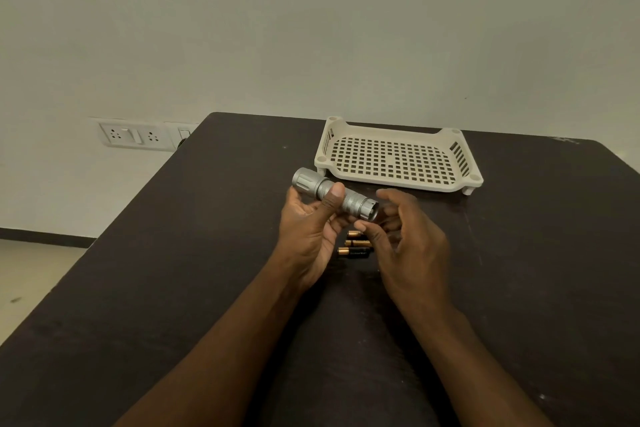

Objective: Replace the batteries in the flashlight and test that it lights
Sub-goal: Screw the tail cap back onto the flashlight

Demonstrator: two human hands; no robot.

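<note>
Left hand (308, 232) gripping flashlight (334, 194), right hand (405, 239) seemingly empty

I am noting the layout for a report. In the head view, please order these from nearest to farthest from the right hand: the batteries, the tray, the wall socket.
1. Batteries: on the table just left of the right hand, partly behind its fingers.
2. Tray: beyond the hand, toward the table's far edge.
3. Wall socket: far left, on the wall past the table.

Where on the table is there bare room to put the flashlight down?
Bare table lies left of the left hand, toward the edge, and right of the right hand, below the tray. It is crowded between the hands, where the batteries lie under the flashlight.
</note>
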